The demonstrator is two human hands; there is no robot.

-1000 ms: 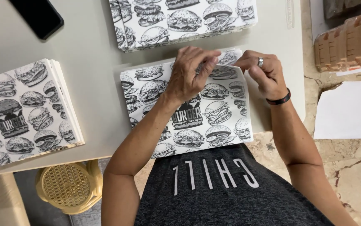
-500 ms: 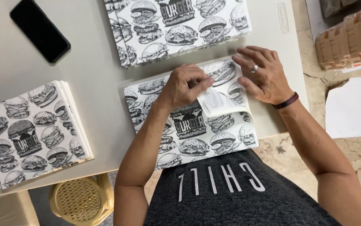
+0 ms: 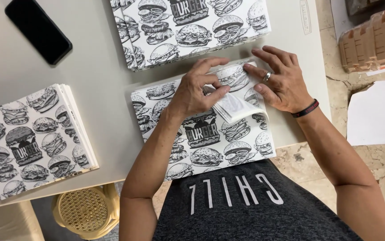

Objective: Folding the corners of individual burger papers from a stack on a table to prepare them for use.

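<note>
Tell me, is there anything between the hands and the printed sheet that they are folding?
Nothing visible is. The left hand pinches the folded corner flap of the burger-print sheet directly, and the right hand presses flat on the sheet's upper right edge. The other stacks and the phone lie apart.

Left hand (image 3: 197, 91) pinching folded paper corner (image 3: 235, 107), right hand (image 3: 279, 80) pressing burger-print sheet stack (image 3: 206, 134), white table (image 3: 98, 76)

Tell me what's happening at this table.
A person is working a stack of burger-print sheets on a white table. The left hand pinches up a folded corner, showing its plain white underside, while the right hand presses flat beside it. Two more printed stacks and a black phone lie nearby.
</note>
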